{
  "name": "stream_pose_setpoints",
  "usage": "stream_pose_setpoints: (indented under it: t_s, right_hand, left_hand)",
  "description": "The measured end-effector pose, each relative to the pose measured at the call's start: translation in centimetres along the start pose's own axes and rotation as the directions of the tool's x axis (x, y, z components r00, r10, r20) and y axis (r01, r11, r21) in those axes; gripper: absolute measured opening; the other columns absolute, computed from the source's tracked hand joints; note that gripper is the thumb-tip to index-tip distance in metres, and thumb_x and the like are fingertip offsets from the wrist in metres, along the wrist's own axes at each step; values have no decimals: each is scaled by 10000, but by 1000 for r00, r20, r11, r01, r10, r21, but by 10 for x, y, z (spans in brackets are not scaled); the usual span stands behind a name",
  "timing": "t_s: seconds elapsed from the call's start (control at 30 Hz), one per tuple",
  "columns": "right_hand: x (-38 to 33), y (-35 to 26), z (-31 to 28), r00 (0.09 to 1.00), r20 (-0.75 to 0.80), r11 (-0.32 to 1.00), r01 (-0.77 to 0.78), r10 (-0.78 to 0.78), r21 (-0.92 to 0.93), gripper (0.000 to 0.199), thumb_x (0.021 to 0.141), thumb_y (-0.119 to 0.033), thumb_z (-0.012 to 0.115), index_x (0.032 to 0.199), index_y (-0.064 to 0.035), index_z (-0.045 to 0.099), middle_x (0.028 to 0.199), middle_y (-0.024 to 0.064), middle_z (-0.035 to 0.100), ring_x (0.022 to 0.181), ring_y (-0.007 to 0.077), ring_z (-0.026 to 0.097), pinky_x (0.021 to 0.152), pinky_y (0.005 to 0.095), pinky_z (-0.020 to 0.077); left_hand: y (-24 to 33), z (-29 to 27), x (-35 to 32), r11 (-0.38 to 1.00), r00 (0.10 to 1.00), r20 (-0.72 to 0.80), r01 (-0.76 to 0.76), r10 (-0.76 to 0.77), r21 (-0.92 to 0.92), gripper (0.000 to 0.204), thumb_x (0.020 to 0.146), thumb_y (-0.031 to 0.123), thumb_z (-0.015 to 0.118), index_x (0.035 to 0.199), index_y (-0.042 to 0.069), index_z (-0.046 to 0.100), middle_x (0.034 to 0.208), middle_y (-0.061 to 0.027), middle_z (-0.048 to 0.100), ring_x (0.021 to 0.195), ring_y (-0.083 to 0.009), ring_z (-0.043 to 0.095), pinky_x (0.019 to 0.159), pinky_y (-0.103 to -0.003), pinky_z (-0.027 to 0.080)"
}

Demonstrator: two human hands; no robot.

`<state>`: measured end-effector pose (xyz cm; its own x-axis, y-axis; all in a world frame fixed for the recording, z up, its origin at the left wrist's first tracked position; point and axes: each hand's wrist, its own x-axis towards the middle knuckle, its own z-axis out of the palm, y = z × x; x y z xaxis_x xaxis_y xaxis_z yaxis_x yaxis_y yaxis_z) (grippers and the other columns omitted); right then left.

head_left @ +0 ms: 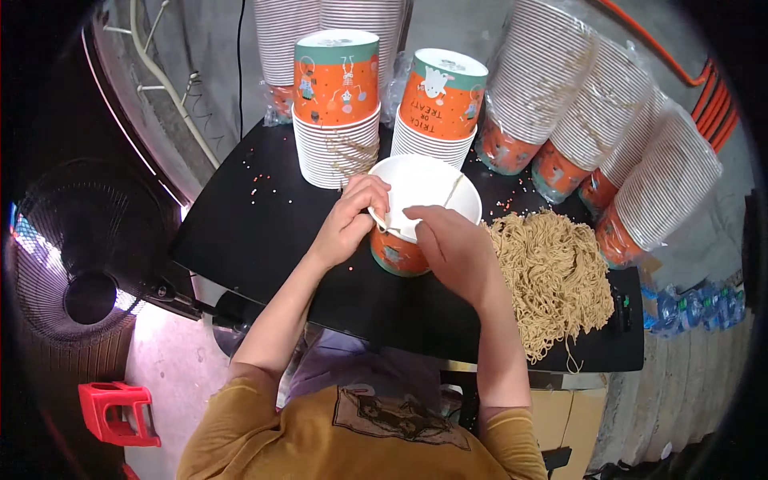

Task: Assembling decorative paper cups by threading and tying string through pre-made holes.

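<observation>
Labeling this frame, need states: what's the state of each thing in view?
Paper bowl: upright, open, gripped at the rim.
Left hand: closed on the bowl's rim.
Right hand: pinching the rim.
Noodle pile: loose on the black table.
Bowl stacks: nested, upside down.
Fan: spin unclear.

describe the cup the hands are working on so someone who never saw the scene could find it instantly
Start at the black table, with stacks of orange paper cups along its far edge. Nearer than the two upright stacks stands a single orange cup, white inside, between the left hand and right hand. It alone stands open side up, beside the tan noodle pile.
</observation>
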<state>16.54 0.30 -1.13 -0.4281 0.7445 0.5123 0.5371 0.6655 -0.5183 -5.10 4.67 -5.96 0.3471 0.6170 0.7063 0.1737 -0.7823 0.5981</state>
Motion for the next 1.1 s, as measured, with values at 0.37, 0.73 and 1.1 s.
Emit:
stream_pose_setpoints:
  t_s: [0.37, 0.73, 1.1]
  right_hand:
    - [38, 25, -13, 878, 479, 994, -43, -9, 98, 196, 961, -184, 471, 941, -21, 578, 844, 113, 603, 810, 227, 581, 775, 319, 461]
    - [38, 24, -13, 855, 510, 954, -219, 88, 203, 229, 1009, -219, 440, 1054, -49, 586, 971, 40, 634, 959, 143, 587, 888, 282, 450]
    - [52, 31, -28, 713, 697, 914, -330, 77, 236, 177, 999, -219, 518, 931, -63, 566, 777, -50, 508, 738, 40, 500, 652, 214, 426]
  left_hand:
    - [-3, 0, 1, 998, 999, 3, 47, -47, -28, 277, 708, 73, 458, 952, 44, 585, 911, -68, 526, 1018, -253, 473, 981, -352, 334]
    - [0, -3, -1, 991, 993, 37, 118, -116, -64, 233, 711, 120, 480, 923, 50, 546, 961, -86, 510, 1062, -273, 458, 1001, -365, 319]
    - [-5, -11, 5, 996, 991, 126, 42, -32, -75, 172, 745, 145, 464, 830, 31, 560, 974, -115, 552, 1175, -304, 465, 1037, -408, 307]
